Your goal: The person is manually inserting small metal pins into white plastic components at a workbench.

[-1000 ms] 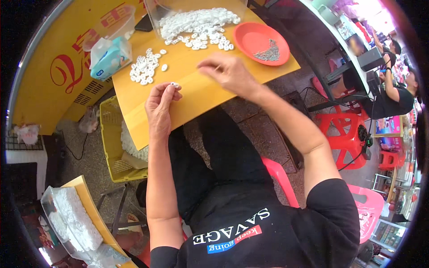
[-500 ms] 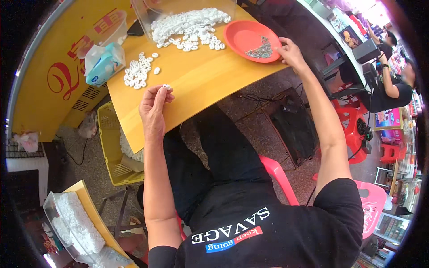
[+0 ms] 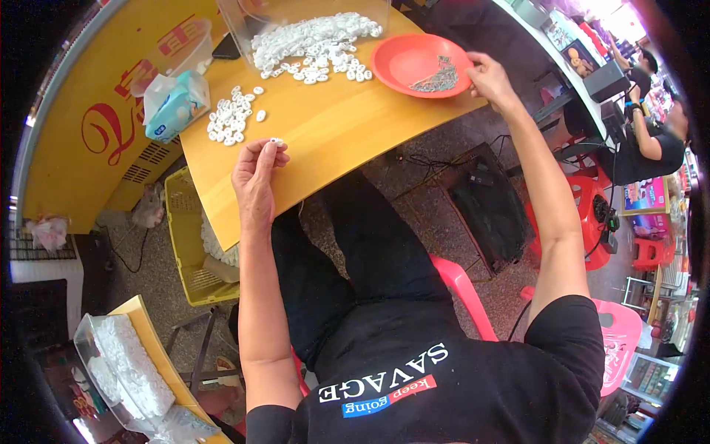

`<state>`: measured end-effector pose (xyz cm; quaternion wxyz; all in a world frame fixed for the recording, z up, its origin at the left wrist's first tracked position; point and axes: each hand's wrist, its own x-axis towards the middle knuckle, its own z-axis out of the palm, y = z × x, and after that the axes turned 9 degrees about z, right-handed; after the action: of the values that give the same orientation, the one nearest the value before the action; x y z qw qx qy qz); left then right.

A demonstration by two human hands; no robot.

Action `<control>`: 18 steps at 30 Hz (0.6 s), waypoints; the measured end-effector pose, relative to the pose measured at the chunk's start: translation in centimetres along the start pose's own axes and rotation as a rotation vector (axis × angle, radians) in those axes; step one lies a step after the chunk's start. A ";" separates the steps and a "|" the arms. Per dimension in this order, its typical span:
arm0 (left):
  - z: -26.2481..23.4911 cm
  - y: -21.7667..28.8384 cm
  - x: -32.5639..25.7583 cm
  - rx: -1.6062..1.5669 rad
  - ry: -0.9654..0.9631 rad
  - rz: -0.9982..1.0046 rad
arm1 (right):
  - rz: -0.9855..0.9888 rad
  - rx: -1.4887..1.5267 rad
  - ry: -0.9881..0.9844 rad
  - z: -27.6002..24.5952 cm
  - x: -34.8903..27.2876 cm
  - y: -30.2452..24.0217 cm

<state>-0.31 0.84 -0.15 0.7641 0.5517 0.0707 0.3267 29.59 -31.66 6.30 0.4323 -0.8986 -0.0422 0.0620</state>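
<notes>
Near the front edge of the table, my left hand (image 3: 256,174) pinches a small white oval piece (image 3: 276,141) between thumb and fingertips. A loose cluster of similar white oval pieces (image 3: 231,117) lies just beyond it on the tabletop. My right hand (image 3: 491,83) is closed at the right rim of a round red plate (image 3: 396,63), thumb and fingers pressed at its edge. Small thin metal pins (image 3: 441,78) are heaped in the plate's right part; their exact kind is too small to tell.
A clear bin spills a large heap of white pieces (image 3: 318,44) onto the yellow table (image 3: 325,111). A tissue pack (image 3: 177,107) stands at the left. A yellow crate (image 3: 194,251) sits below, and another clear bin (image 3: 129,370) is at lower left. People are at the right.
The metal pins have shifted right and up the plate, toward my right hand. My right hand has moved slightly right and up at the rim. My left hand keeps its pinch.
</notes>
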 end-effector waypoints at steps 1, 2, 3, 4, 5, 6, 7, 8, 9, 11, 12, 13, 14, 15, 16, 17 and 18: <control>0.0 0.0 0.1 0.008 -0.004 0.001 | -0.025 0.046 -0.002 -0.6 0.5 -0.2; -0.2 0.0 0.1 0.018 -0.005 0.005 | -0.081 0.068 0.033 -0.7 0.9 -0.5; -0.2 -0.1 0.1 0.019 -0.004 0.006 | -0.082 0.068 0.032 -0.7 0.8 -0.5; -0.3 -0.1 0.1 0.012 -0.005 0.011 | -0.095 -0.024 0.020 -0.6 0.7 -0.4; -0.3 -0.2 0.1 0.005 -0.007 0.016 | -0.108 -0.118 0.010 -0.4 0.8 -0.1; -0.2 -0.3 0.1 0.001 -0.009 0.017 | -0.048 -0.113 -0.025 0.0 1.0 0.9; 0.0 -0.3 0.2 -0.002 -0.013 0.015 | -0.049 -0.115 -0.022 -0.4 1.4 1.6; 0.0 -0.2 0.1 0.001 -0.008 0.012 | 0.003 0.013 -0.030 -0.4 0.8 1.5; -0.1 0.0 0.0 0.005 -0.003 0.012 | 0.056 0.140 -0.039 -0.2 0.4 1.2; 0.0 0.1 0.1 0.012 -0.006 0.007 | 0.042 0.083 -0.081 0.0 0.5 1.6; -0.1 0.0 0.1 0.010 -0.011 0.005 | 0.068 0.003 -0.111 0.3 0.4 2.1; -0.3 -0.1 -0.1 0.025 -0.006 0.003 | 0.098 0.019 -0.129 0.8 0.3 2.6; -0.2 0.0 -0.1 0.043 0.006 0.003 | 0.097 0.018 -0.130 0.8 0.3 2.6; -0.1 0.0 -0.1 0.043 0.008 0.004 | 0.075 0.015 -0.112 0.7 0.1 2.7; 0.0 0.0 0.1 0.048 0.006 0.010 | 0.054 0.011 -0.094 0.6 0.1 2.7; 0.1 0.0 0.1 0.052 0.000 0.014 | 0.057 0.011 -0.092 0.5 0.1 2.7; 0.1 -0.1 0.1 0.052 -0.003 0.010 | 0.084 0.066 -0.117 0.4 0.1 2.5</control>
<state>-0.17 0.79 -0.20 0.7480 0.5720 0.0753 0.3280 29.71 -32.93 4.07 0.4556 -0.8796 -0.0277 0.1339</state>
